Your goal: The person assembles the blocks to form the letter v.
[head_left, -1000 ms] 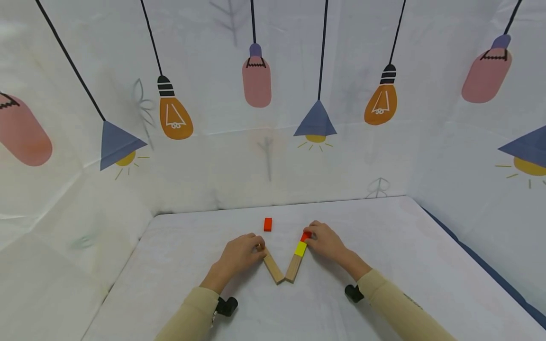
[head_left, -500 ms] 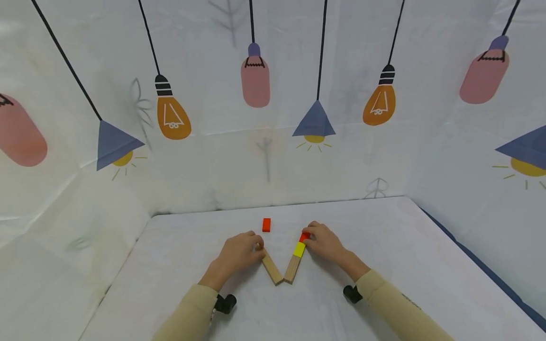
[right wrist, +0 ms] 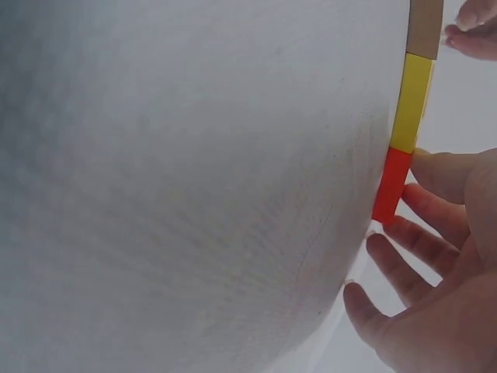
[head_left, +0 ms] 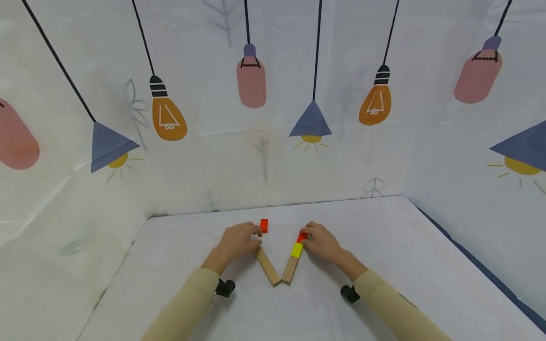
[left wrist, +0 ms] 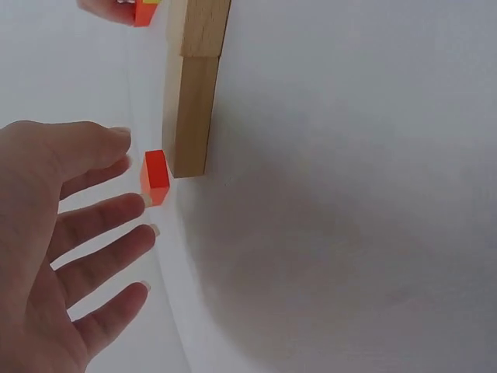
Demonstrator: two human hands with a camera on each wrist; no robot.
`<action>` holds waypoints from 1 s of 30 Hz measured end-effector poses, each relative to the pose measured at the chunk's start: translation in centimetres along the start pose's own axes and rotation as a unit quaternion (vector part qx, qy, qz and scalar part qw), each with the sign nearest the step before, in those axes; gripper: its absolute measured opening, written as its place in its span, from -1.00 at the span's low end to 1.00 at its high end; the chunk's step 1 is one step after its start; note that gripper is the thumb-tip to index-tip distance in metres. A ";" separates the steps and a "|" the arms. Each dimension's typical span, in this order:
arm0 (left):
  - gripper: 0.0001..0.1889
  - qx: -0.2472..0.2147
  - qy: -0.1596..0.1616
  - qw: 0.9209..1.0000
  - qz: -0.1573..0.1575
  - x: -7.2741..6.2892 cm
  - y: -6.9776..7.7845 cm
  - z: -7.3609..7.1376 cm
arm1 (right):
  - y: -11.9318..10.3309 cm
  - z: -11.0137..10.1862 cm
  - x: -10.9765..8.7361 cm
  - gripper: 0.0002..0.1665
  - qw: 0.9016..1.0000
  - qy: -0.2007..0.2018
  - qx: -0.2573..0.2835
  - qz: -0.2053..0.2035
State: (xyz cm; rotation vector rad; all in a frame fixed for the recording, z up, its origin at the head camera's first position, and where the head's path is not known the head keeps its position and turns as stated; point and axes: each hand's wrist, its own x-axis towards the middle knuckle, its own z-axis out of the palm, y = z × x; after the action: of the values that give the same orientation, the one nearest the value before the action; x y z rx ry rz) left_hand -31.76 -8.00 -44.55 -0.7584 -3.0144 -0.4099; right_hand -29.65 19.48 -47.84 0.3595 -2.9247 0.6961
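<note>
Wooden blocks and coloured blocks form a V on the white table. Its left arm is plain wood [head_left: 268, 268]; the left wrist view shows two wooden blocks [left wrist: 194, 116] end to end. The right arm runs from wood [head_left: 290, 270] to a yellow block [head_left: 296, 250] and a red block [head_left: 301, 237] at the far end. My right hand [head_left: 323, 244] holds that red block between thumb and fingertips. Past the left arm's far end, my left hand [head_left: 236, 240] hovers with fingers spread, holding nothing. Near its fingertips stands a loose red block [head_left: 264, 226].
A white cloth [head_left: 362, 227] covers the table. White sheets [head_left: 204, 170] printed with hanging lamps stand behind and at both sides. Each wrist wears a small black camera [head_left: 224, 288].
My left hand has let go of the wooden arm's far end and moved away towards the loose red block, its fingers spreading. My right hand stays at its red block. The head view shifts slightly.
</note>
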 end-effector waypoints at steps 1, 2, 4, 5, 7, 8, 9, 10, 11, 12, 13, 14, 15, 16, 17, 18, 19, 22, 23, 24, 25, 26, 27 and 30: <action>-0.81 -0.002 0.003 1.000 -0.001 0.2 -0.1 0.1 | 0.0 0.0 0.0 -0.65 1.000 -0.001 0.000 0.000; -0.80 -0.005 0.005 1.000 -0.003 0.3 -0.2 0.2 | 0.0 0.0 0.0 -0.66 1.000 -0.001 -0.001 0.000; -0.78 -0.009 0.011 1.000 -0.012 0.7 -0.4 0.4 | 0.0 0.0 0.0 -0.65 1.000 -0.004 -0.002 0.001; -0.76 -0.012 0.015 1.000 -0.016 0.8 -0.5 0.4 | 0.0 0.0 0.0 -0.65 1.000 -0.005 -0.002 0.002; -0.73 -0.018 0.018 0.999 -0.025 1.1 -0.7 0.5 | -0.1 0.0 0.0 -0.65 1.000 -0.004 -0.003 0.003; -0.72 -0.022 0.019 0.999 -0.030 1.2 -0.7 0.6 | -0.1 -0.1 0.0 -0.65 1.000 -0.004 -0.003 0.004; -0.70 -0.025 0.020 0.999 -0.032 1.3 -0.8 0.6 | -0.1 -0.1 0.0 -0.65 1.000 -0.005 -0.003 0.005; -0.68 -0.029 0.018 0.999 -0.035 1.4 -0.8 0.6 | -0.1 -0.2 0.0 -0.64 1.000 -0.007 -0.002 0.007; -0.66 -0.033 0.016 0.999 -0.038 1.4 -0.9 0.6 | -0.1 -0.2 -0.1 -0.64 1.000 -0.006 -0.001 0.007; -0.64 -0.035 0.014 0.998 -0.041 1.5 -1.0 0.6 | -0.1 -0.2 -0.1 -0.65 1.000 -0.005 0.000 0.007; -0.61 -0.039 0.011 0.998 -0.044 1.5 -1.1 0.7 | -0.1 -0.2 -0.1 -0.65 1.000 -0.004 0.001 0.007; -0.58 -0.043 0.009 0.998 -0.046 1.5 -1.2 0.7 | -0.1 -0.2 -0.1 -0.65 1.000 -0.004 0.002 0.008; -0.55 -0.046 0.006 0.998 -0.048 1.6 -1.3 0.8 | -0.1 -0.2 -0.1 -0.66 1.000 -0.004 0.002 0.008; -0.53 -0.047 0.003 0.998 -0.050 1.7 -1.5 0.9 | -0.2 -0.2 -0.1 -0.66 1.000 -0.004 0.002 0.010; -0.50 -0.048 0.001 0.998 -0.050 1.7 -1.6 1.0 | -0.2 -0.2 -0.1 -0.66 1.000 -0.003 0.002 0.010; -0.47 -0.047 -0.001 0.998 -0.052 1.8 -1.8 1.1 | -0.2 -0.2 -0.1 -0.67 1.000 -0.002 0.003 0.010; -0.44 -0.045 -0.002 0.998 -0.053 1.9 -2.0 1.3 | -0.2 -0.2 -0.1 -0.67 1.000 -0.001 0.004 0.011; -0.40 -0.039 0.000 0.998 -0.056 2.3 -2.6 1.6 | -0.4 -0.2 0.0 -0.68 1.000 -0.001 0.008 0.013; -0.39 -0.038 0.002 0.998 -0.057 2.4 -2.7 1.7 | -0.5 -0.2 0.0 -0.68 1.000 -0.001 0.009 0.012; -0.39 -0.037 0.003 0.998 -0.058 2.5 -2.9 1.7 | -0.6 -0.2 0.0 -0.69 1.000 -0.001 0.010 0.012; -0.39 -0.038 0.005 0.997 -0.059 2.6 -3.0 1.7 | -0.6 -0.2 -0.1 -0.69 1.000 -0.001 0.010 0.013; -0.39 -0.039 0.006 0.997 -0.060 2.7 -3.0 1.7 | -0.7 -0.2 -0.1 -0.69 1.000 -0.001 0.009 0.013; -0.39 -0.043 0.007 0.997 -0.060 2.8 -3.1 1.7 | -0.7 -0.2 -0.1 -0.69 1.000 -0.001 0.007 0.014; -0.40 -0.048 0.007 0.997 -0.062 3.0 -3.1 1.7 | -0.7 -0.2 -0.1 -0.69 1.000 0.002 0.007 0.017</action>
State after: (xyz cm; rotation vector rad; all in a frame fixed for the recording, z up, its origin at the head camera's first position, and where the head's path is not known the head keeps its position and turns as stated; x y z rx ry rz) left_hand -35.73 -8.82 -46.75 -0.5728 -3.0568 -0.5646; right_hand -29.36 18.95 -47.39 0.3103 -2.9305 0.7213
